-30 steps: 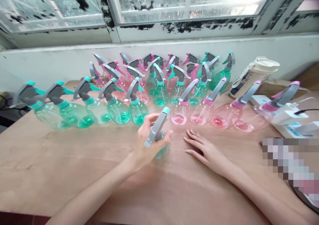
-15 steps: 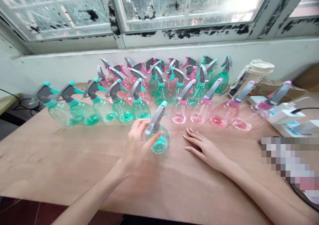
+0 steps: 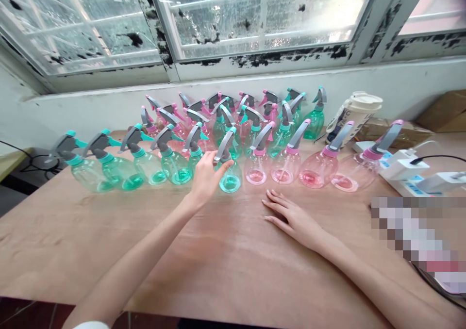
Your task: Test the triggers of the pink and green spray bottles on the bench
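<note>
My left hand [image 3: 210, 176] is wrapped around the upper part of a green spray bottle [image 3: 230, 179] with a grey trigger head, upright at the middle of the front row. Its thumb lies across the bottle's neck; the other fingers are partly hidden behind it. To its left stand several green spray bottles [image 3: 181, 173], and to its right several pink spray bottles [image 3: 256, 173]. My right hand [image 3: 291, 217] lies on the wooden table [image 3: 204, 271] with fingers spread and nothing held, in front of the pink bottles.
Behind, more pink and green bottles [image 3: 314, 120] crowd toward the wall below the window. A white cup [image 3: 358, 113], a cardboard box [image 3: 396, 134] and a power strip with chargers [image 3: 404, 173] sit at the right. A pixelated item [image 3: 418, 241] lies at the right edge.
My left hand has moved the green spray bottle away from me into line with the front row. The right hand stays spread on the table. The view has shifted slightly.
</note>
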Action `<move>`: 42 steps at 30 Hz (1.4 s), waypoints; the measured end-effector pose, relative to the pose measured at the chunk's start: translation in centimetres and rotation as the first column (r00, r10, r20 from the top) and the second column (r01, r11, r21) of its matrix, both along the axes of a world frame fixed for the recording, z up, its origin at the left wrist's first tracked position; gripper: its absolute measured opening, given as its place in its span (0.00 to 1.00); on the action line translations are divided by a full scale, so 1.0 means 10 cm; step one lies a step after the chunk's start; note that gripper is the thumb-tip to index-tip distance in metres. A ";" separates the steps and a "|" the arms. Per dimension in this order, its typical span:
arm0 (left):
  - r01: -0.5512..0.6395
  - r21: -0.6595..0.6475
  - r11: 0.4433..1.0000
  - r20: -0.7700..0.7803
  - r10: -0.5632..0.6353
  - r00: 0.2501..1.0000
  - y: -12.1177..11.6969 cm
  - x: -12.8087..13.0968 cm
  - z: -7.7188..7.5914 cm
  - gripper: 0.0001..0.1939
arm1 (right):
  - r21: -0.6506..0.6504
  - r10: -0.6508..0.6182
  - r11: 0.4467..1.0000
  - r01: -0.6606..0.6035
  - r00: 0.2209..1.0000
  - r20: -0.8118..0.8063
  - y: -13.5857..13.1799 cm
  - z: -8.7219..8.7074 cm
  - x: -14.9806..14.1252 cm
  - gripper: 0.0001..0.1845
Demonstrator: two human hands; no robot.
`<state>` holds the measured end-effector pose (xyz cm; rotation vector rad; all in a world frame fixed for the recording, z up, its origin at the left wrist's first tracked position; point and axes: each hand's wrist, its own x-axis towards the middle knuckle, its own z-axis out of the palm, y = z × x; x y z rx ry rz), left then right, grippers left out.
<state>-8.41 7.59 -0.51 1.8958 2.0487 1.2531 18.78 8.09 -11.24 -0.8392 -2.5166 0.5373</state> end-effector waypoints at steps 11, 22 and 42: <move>-0.046 -0.001 0.999 0.006 0.046 0.999 0.13 -0.03 0.00 0.21 | 0.011 -0.013 1.000 0.013 1.000 0.010 0.00 -0.01 -0.01 0.27; -0.020 0.017 1.000 0.093 0.019 0.995 -0.11 -0.05 -0.13 0.25 | -0.005 -0.022 1.000 0.022 1.000 -0.019 -0.01 0.00 -0.02 0.26; -0.075 -0.021 0.997 -0.068 0.073 0.995 0.07 -0.02 0.02 0.12 | -0.008 -0.016 1.000 0.016 0.999 -0.049 -0.01 0.03 -0.03 0.24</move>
